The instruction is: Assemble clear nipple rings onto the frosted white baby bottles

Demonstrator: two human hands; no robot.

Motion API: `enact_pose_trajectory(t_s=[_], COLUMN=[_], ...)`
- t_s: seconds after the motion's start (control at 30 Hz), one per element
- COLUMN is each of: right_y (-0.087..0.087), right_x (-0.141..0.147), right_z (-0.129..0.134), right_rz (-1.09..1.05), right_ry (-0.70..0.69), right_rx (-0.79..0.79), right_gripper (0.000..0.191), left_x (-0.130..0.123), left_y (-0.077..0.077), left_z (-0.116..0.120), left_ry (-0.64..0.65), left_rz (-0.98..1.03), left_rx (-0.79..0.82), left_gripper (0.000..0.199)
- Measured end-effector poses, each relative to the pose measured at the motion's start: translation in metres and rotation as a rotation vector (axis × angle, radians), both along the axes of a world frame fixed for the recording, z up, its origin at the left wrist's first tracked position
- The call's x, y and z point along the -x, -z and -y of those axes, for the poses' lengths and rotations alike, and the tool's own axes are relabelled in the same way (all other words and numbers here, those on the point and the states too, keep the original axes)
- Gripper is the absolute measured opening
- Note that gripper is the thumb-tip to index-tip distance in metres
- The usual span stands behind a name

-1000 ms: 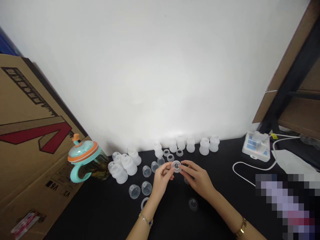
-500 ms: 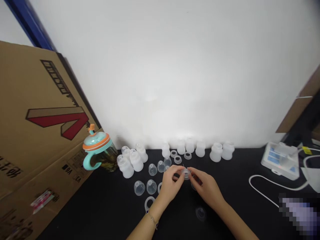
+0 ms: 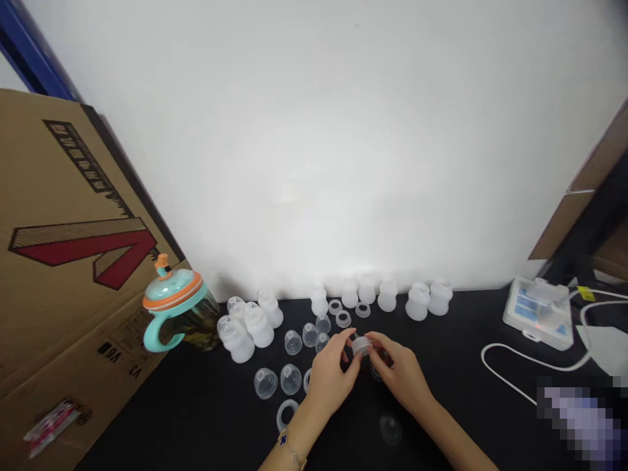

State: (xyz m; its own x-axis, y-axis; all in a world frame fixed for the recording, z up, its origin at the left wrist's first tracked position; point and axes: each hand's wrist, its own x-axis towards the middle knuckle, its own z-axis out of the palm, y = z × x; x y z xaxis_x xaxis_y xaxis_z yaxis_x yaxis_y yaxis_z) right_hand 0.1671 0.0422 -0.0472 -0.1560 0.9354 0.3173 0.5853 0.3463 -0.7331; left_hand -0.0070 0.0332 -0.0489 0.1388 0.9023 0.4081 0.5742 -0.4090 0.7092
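Note:
Between the fingertips of both hands is a translucent white bottle collar ring (image 3: 362, 346); a small clear tip shows at its upper left, perhaps a nipple. My left hand (image 3: 330, 374) pinches it from the left, my right hand (image 3: 406, 374) from the right. Beside my left hand lie clear dome caps (image 3: 290, 379) and another collar ring (image 3: 287, 415). A faint, transparent round piece (image 3: 391, 428) rests on the table below the hands. Another clear piece is partly hidden under my right fingers. Loose collar rings (image 3: 343, 318) lie just beyond the hands.
White bottles with caps (image 3: 238, 339) cluster at left, and uncapped white bottles (image 3: 418, 301) stand along the wall. Further left are a teal-lidded jug (image 3: 181, 307) and a large cardboard box (image 3: 73, 261). At right lie a white plastic case (image 3: 537, 314) and a white cable (image 3: 510, 373).
The view has shifted slightly. Both hands still hold the collar ring, which is now tilted, with its broad side more visible and the clear tip toward the upper left.

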Motion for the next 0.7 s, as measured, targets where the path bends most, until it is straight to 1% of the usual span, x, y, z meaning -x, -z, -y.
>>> enact_pose_trajectory(t_s=[0.1,0.2,0.37,0.5,0.6,0.7], right_y=[0.0003,0.0016,0.0031,0.0037,0.0035,0.0017], right_x=[-0.0001,0.0001,0.0015,0.0029,0.0029,0.0026], right_z=[-0.0003,-0.0002,0.0007,0.0007,0.0012,0.0025], right_rz=[-0.022,0.0,0.065,0.059,0.048,0.047], right_ry=[0.014,0.014,-0.015,-0.039,-0.046,-0.071], right_rx=[-0.008,-0.015,-0.035,-0.046,-0.055,-0.052], right_gripper=[0.032,0.033,0.032,0.028,0.028,0.027], left_x=[-0.001,-0.0017,-0.0004,-0.0011,-0.0027,-0.0035], left_y=[0.0011,-0.0012,-0.0033,-0.0004,0.0004,-0.0001], left_z=[-0.001,-0.0003,0.0006,0.001,0.002,0.0022], left_ry=[0.006,0.011,-0.005,-0.004,0.01,0.029], left_rz=[0.03,0.049,0.072,0.066,0.034,0.015], left_rx=[0.021,0.011,-0.015,-0.026,-0.025,0.015], left_gripper=[0.039,0.037,0.044,0.042,0.032,0.022])
